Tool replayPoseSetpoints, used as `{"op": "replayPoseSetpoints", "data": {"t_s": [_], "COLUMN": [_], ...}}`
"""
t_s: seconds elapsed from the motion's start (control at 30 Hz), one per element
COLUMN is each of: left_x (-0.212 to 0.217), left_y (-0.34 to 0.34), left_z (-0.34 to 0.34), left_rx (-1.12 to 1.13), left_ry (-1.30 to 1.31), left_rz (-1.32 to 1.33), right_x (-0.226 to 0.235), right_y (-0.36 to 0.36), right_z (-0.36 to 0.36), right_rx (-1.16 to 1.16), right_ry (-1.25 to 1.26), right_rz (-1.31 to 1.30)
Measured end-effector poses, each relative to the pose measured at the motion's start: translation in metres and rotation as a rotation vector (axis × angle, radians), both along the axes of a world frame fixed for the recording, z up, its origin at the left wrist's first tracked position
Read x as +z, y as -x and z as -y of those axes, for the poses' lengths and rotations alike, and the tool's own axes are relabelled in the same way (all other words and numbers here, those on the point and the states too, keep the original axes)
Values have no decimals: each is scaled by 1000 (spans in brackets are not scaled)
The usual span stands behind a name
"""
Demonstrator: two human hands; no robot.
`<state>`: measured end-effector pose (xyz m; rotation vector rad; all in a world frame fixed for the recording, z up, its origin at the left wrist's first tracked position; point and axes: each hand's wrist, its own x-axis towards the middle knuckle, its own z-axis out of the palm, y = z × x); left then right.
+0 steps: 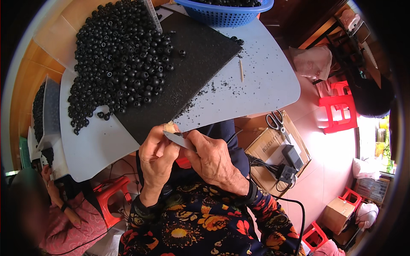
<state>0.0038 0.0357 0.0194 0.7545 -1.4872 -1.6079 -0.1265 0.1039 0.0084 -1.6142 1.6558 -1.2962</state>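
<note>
My right hand (212,157) is closed around a knife, whose grey metal blade (178,139) points left across my left fingers. The knife's handle is hidden in the fist. My left hand (157,155) is closed in a pinch, and a small black piece (178,134) shows at its fingertips against the blade. A yellowish wrap (171,127) sits at the left fingertips. Both hands are together just off the table's near edge. Beyond them, a large heap of small black round parts (124,55) with holes covers the table's left side and part of a dark board (188,55).
Black crumbs and a thin pale stick (241,70) lie on the white table (269,81). A blue basket (226,15) of black parts stands at the back. To the right, scissors (277,123) and black adapters (286,170) rest on a cardboard box (260,147). Another person's arm (64,200) shows at left.
</note>
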Motion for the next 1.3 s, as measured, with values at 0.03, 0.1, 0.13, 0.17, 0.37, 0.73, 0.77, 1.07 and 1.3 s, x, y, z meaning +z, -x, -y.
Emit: {"op": "replayPoseSetpoints", "data": {"t_s": [0.03, 0.1, 0.13, 0.17, 0.37, 0.73, 0.77, 1.07, 1.3], "left_x": [-1, -4, -4, -4, 31, 10, 11, 10, 11], "left_y": [0, -2, -2, -3, 0, -7, -8, -14, -12], "left_z": [0, 2, 2, 1, -11, 5, 4, -9, -11], "left_rx": [-1, -37, -34, -17, -16, -138, -139, -119, -151], "left_ry": [0, -46, -45, -64, 27, -185, -222, -112, -205], "left_rz": [-1, -71, -69, -73, 8, -249, -231, -150, -215], "right_x": [0, 0, 1, 2, -7, 6, 11, 25, 24], "right_y": [0, -1, -1, -1, 3, -3, -4, -14, -8], "right_z": [0, -1, 0, 0, -1, -4, -5, -7, -17], "right_rx": [-1, -9, -6, 4, -52, -10, -21, 111, 137], "right_ry": [0, -15, -14, -11, -131, 5, -25, -127, -163], "right_rz": [-1, 5, 7, -3, 44, 488, 568, 961, 1060]}}
